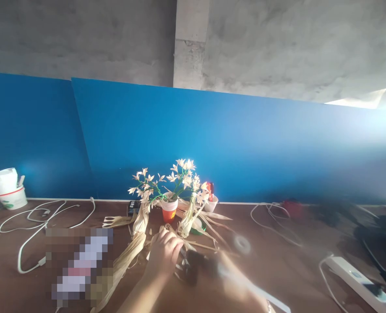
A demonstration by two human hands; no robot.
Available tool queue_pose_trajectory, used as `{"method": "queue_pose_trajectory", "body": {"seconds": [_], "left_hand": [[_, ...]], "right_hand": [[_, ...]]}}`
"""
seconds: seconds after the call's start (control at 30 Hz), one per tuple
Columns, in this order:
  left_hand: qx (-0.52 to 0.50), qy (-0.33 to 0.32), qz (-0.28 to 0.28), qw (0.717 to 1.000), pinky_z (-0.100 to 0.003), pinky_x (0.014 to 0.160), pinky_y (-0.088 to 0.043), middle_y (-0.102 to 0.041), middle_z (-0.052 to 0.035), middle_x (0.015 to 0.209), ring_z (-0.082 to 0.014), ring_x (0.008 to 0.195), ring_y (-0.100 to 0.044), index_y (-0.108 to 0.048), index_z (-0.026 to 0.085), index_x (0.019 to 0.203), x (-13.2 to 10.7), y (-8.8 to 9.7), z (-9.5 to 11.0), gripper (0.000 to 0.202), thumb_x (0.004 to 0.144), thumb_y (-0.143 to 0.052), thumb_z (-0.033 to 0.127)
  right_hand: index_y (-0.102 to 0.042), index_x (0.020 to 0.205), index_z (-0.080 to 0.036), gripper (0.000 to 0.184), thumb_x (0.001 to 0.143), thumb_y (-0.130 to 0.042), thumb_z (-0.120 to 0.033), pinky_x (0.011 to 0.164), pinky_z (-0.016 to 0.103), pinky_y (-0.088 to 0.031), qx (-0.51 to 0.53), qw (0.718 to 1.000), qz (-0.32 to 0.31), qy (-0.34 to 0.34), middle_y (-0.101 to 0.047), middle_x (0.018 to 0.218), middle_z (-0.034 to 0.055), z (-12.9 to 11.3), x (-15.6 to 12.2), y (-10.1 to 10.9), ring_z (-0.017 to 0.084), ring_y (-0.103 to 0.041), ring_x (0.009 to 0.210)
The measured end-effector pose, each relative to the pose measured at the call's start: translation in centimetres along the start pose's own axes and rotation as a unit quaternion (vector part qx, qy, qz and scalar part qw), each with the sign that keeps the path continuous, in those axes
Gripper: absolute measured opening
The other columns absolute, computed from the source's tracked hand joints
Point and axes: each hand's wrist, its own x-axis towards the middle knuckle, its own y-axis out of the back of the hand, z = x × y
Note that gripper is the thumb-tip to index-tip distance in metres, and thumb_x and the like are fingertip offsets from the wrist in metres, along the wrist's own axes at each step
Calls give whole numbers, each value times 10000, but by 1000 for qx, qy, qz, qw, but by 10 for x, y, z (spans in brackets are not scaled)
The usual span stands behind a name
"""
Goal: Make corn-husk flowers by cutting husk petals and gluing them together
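Note:
My left hand (166, 247) is closed, fingers curled down, with pale dried corn husk (165, 228) showing at its fingers. My right hand (234, 276) is lower right and badly smeared, so its fingers cannot be made out. A whitish streak (254, 291) crosses it. Between the hands lies a blurred dark object (189, 266). Just beyond my left hand stands an orange paper cup (169, 213) holding green stems with pale husk flowers (187, 176). Bundles of dried husk (140, 221) lie on both sides of the cup, with a long husk (123, 265) reaching toward me.
A blue partition (212, 139) runs behind the brown table (277, 269). White cables (33, 230) and a pixelated item (82, 267) lie left, near a white bowl (12, 198). To the right are a roll of tape (241, 244) and a white power strip (356, 278).

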Motion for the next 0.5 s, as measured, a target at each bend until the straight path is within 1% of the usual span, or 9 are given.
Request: {"method": "queue_pose_trajectory", "body": {"seconds": [0.1,0.17,0.2,0.27,0.3,0.37,0.4,0.43,0.5], "left_hand": [[-32,18,8,999,-347,734,-432,-696,-55,762,-224,781,-586,-701,220,788,1,2,0,255,927,-487,228],[-39,-1,3,999,-352,735,-430,-685,-57,753,-227,787,-583,-703,223,794,1,2,2,289,944,-460,263],[-38,-14,-1,999,-362,743,-429,-680,-56,740,-231,788,-580,-708,229,791,0,1,3,306,946,-448,276],[-50,-15,-1,999,-379,756,-436,-679,-53,713,-236,778,-583,-718,242,763,0,0,3,313,930,-460,301],[-69,11,10,998,-384,768,-446,-690,-54,720,-236,776,-592,-723,244,755,1,1,3,300,917,-480,312],[-150,108,46,982,-367,772,-480,-719,-65,775,-231,798,-626,-730,228,757,4,4,-1,254,875,-556,371],[-206,172,70,961,-352,771,-496,-730,-73,823,-226,816,-643,-733,212,791,7,7,-3,259,856,-583,412],[-259,235,86,933,-329,715,-508,-734,-75,805,-213,763,-650,-731,192,776,10,11,-6,296,815,-621,465],[-351,342,101,866,-264,524,-466,-730,-67,726,-145,552,-585,-727,154,808,16,20,-12,402,712,-698,543]], "right_hand": [[-747,798,-238,141,717,-663,-317,643,318,-478,-45,998,31,-20,-694,649,42,-7,1,9,236,-645,672],[-744,862,-236,180,728,-636,-287,650,296,-470,-91,993,68,-32,-710,699,44,-12,1,12,224,-647,693],[-741,884,-226,199,732,-628,-284,646,292,-469,-96,993,69,-20,-715,716,46,-15,1,13,223,-644,700],[-742,878,-217,198,736,-625,-289,635,301,-471,-79,996,29,22,-720,724,43,-17,-3,17,225,-632,701],[-743,849,-225,176,736,-624,-290,628,304,-470,-75,996,-1,37,-720,714,36,-16,-5,20,221,-624,688],[-735,776,-250,129,739,-616,-283,611,294,-456,-123,992,-29,23,-713,680,19,-11,-10,27,199,-608,635],[-731,769,-257,130,744,-605,-276,605,284,-446,-169,986,-18,-2,-711,676,17,-7,-13,31,189,-608,617],[-731,797,-263,145,746,-595,-270,604,276,-438,-217,976,-1,-29,-716,695,18,-2,-15,35,186,-616,615],[-729,913,-283,227,745,-577,-263,614,273,-437,-287,955,28,-64,-734,774,23,10,-19,42,202,-649,661]]}}
